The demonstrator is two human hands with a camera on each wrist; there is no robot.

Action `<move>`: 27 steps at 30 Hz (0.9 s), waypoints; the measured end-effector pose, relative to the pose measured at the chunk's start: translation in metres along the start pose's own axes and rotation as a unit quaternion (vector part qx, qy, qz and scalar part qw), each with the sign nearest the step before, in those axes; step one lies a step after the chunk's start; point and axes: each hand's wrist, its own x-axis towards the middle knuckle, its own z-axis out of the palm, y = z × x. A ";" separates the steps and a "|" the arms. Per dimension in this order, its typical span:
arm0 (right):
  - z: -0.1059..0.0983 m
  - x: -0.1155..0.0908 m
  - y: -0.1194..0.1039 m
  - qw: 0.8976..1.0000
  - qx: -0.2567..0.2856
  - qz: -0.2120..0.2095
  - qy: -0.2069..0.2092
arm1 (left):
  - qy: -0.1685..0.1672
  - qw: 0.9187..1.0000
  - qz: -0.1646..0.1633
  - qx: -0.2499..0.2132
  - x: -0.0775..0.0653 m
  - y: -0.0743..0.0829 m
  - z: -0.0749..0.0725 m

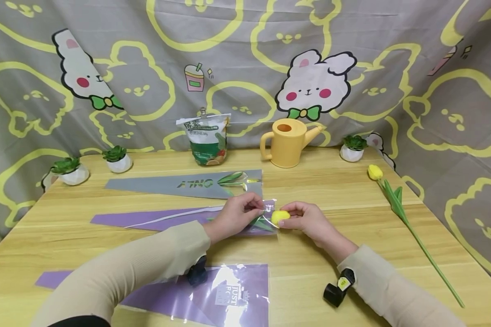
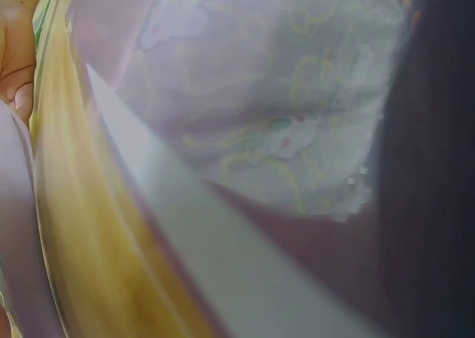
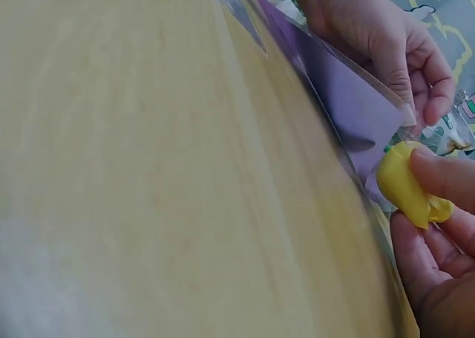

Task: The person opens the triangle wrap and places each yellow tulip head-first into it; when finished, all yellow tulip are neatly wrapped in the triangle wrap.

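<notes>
My right hand [image 1: 311,222] pinches the yellow bloom of an artificial tulip [image 1: 279,218] between thumb and fingers. The bloom sits at the wide end of a purple flower sleeve [image 1: 147,221], and its green leaves show through the clear film. At that end, my left hand [image 1: 238,214] pinches the edge of the film between thumb and forefinger. In the right wrist view the bloom [image 3: 404,182] lies just below the left fingertips. A white strip [image 1: 167,216] runs along the sleeve. The left wrist view is mostly blurred film.
Behind lies a grey sleeve [image 1: 155,185] with a tulip inside; another purple sleeve [image 1: 180,299] lies in front. A loose yellow tulip [image 1: 409,222] is on the right. Along the back stand a yellow watering can [image 1: 287,145], a clipped bag [image 1: 207,143] and several potted succulents [image 1: 352,149].
</notes>
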 end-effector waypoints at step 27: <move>0.024 0.010 0.001 0.997 0.026 -0.002 0.066 | 0.005 0.999 0.046 0.011 0.006 0.007 0.004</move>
